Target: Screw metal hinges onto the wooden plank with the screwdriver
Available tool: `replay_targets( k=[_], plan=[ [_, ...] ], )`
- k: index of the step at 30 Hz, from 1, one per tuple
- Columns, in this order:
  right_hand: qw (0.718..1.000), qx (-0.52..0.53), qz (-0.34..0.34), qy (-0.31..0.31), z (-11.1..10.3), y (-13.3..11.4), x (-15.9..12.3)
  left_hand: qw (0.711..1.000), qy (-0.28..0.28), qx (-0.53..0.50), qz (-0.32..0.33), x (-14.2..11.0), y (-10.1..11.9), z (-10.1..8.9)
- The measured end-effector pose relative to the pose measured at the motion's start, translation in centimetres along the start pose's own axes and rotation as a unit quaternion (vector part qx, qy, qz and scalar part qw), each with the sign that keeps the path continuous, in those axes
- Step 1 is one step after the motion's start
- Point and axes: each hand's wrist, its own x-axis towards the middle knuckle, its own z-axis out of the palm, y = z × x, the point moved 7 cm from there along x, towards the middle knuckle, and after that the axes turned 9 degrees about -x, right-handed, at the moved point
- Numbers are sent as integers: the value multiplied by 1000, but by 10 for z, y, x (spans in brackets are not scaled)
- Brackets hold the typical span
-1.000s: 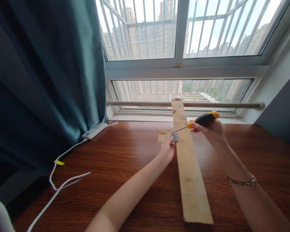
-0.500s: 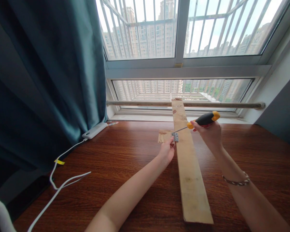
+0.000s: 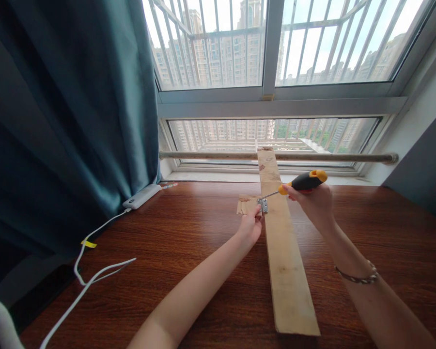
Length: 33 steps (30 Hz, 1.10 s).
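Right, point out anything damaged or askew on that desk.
Brown, rough-looking patches mark the small wood piece and the far end of the long board; I can't tell whether that's damage or residue. The screwdriver slants toward the metal hinge rather than standing upright. Nothing looks spilled.

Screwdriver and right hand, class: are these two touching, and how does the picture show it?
Touching. The head view shows the right hand gripping the screwdriver by its handle, with no gap at the yellow front end.
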Motion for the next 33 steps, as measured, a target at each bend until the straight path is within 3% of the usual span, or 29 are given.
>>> replay_targets(
  k=[3, 8, 10, 17, 27, 33],
  plan=[
    [996, -40, -17, 75, 2, 0, -7, 1000, -1, 1, 3, 0, 0, -1],
    [979, 201, 34, -28, 22, 2, -8, 1000, -1, -1, 1, -1, 1, 1],
    [968, 241, 50, -46, 21, 0, -7, 1000, 3, -1, 5, -1, 2, 1],
    [983, 180, 43, 0, 5, 1, -4, 1000, 9, 0, 3, -1, 3, 1],
    [984, 170, 62, -6, 10, 8, -3, 1000, 5, 4, 6, -1, 3, 2],
    [969, 216, 80, -94, 18, 1, -2, 1000, 9, 3, 2, 0, 2, -1]
  ],
)
